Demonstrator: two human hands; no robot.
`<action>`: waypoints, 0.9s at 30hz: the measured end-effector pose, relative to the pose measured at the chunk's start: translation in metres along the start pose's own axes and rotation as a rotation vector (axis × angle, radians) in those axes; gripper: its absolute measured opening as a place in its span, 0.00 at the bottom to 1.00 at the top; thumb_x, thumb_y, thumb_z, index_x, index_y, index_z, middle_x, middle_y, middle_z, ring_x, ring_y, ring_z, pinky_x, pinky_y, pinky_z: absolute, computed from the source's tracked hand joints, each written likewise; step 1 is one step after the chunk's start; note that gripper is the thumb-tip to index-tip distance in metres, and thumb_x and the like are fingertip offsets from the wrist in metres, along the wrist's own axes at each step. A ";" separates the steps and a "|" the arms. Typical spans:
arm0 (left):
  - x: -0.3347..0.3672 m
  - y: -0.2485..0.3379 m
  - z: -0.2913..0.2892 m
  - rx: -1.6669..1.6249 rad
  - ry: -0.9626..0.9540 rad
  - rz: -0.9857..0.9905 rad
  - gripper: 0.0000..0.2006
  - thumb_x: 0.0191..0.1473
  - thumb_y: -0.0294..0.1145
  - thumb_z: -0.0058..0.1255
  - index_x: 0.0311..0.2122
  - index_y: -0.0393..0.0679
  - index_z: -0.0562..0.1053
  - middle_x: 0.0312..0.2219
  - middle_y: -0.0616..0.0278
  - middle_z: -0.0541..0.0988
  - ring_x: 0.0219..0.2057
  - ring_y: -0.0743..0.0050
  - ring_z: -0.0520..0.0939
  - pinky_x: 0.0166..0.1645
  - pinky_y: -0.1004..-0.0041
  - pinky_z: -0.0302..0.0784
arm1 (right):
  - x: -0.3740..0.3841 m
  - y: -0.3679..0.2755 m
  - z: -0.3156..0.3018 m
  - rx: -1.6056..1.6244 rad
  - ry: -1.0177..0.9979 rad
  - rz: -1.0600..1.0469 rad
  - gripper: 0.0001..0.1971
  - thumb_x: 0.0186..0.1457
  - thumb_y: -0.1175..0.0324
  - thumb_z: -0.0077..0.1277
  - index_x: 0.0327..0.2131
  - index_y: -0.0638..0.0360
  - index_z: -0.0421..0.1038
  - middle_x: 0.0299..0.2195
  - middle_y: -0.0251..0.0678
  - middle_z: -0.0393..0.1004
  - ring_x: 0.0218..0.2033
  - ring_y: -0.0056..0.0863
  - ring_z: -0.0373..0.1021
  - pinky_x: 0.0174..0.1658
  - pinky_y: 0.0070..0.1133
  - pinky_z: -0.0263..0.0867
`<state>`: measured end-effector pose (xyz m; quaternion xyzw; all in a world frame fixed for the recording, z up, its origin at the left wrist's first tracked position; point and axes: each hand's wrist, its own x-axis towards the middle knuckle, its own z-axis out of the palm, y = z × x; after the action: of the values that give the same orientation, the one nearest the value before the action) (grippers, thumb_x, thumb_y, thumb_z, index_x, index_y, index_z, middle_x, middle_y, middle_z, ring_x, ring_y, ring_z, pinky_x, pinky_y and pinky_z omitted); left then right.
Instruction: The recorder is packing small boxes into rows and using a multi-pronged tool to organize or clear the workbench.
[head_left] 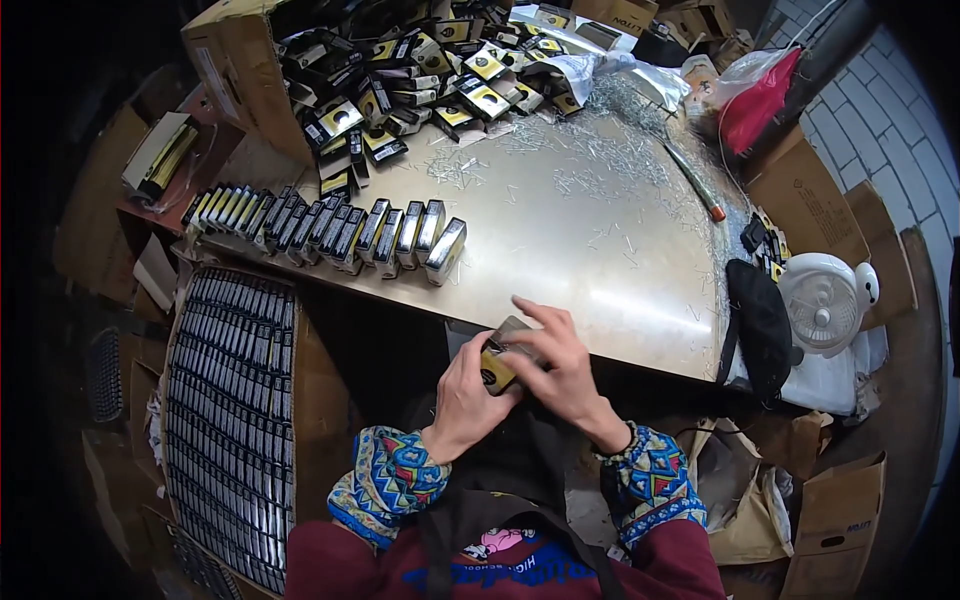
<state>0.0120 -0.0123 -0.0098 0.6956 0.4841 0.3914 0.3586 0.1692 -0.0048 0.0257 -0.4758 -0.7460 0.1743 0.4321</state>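
My left hand [463, 392] is closed around a small black-and-yellow cardboard box [495, 372], held in front of me just off the table's near edge. Over the top end of that box, my right hand [560, 365] has its thumb and some fingers against it, with another finger stretched out and away. The hands hide part of the box, including what is inside it. Beyond my left hand, a slanting row of filled-looking small boxes [330, 232] stands on edge along the table's near left side.
The metal-topped table [520, 235] carries scattered nails [600, 180] and a heap of black-and-yellow boxes [440, 80] at the back. A carton packed with rows of small boxes [230, 420] stands at left. A white fan [822, 303] and a black cloth bag [757, 330] are at right.
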 end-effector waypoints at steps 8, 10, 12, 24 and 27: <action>-0.001 -0.001 -0.007 -0.014 0.073 0.039 0.36 0.38 0.28 0.63 0.54 0.36 0.61 0.43 0.44 0.74 0.42 0.43 0.78 0.45 0.62 0.76 | -0.017 0.000 -0.001 0.061 0.208 0.123 0.11 0.47 0.77 0.59 0.37 0.64 0.76 0.50 0.52 0.70 0.47 0.41 0.70 0.45 0.26 0.69; -0.001 0.000 -0.006 -0.056 0.079 0.022 0.37 0.39 0.28 0.64 0.55 0.38 0.60 0.43 0.44 0.73 0.43 0.42 0.77 0.45 0.61 0.76 | -0.019 -0.005 0.001 -0.082 0.129 -0.011 0.13 0.45 0.75 0.61 0.38 0.62 0.77 0.47 0.52 0.72 0.42 0.42 0.72 0.44 0.27 0.70; 0.001 -0.001 -0.001 -0.035 0.079 0.181 0.37 0.39 0.29 0.64 0.55 0.39 0.59 0.45 0.44 0.72 0.43 0.41 0.77 0.44 0.60 0.76 | -0.028 -0.002 0.009 -0.013 0.078 0.040 0.14 0.46 0.75 0.61 0.40 0.62 0.77 0.46 0.51 0.73 0.42 0.42 0.73 0.45 0.27 0.70; 0.005 0.001 0.003 0.159 0.060 0.089 0.33 0.41 0.31 0.64 0.51 0.37 0.61 0.39 0.44 0.72 0.39 0.41 0.76 0.40 0.58 0.74 | -0.027 -0.025 0.020 0.399 0.175 0.501 0.10 0.55 0.78 0.54 0.42 0.68 0.76 0.40 0.42 0.79 0.38 0.18 0.74 0.42 0.14 0.70; 0.003 0.001 0.006 0.155 0.039 0.102 0.33 0.41 0.29 0.64 0.51 0.37 0.60 0.38 0.45 0.71 0.39 0.42 0.75 0.40 0.58 0.73 | -0.027 -0.024 0.018 0.405 0.209 0.525 0.10 0.54 0.78 0.56 0.41 0.68 0.77 0.37 0.40 0.80 0.36 0.16 0.74 0.40 0.13 0.70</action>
<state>0.0182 -0.0103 -0.0110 0.7372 0.4839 0.3838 0.2740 0.1459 -0.0369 0.0184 -0.5712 -0.5004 0.3744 0.5322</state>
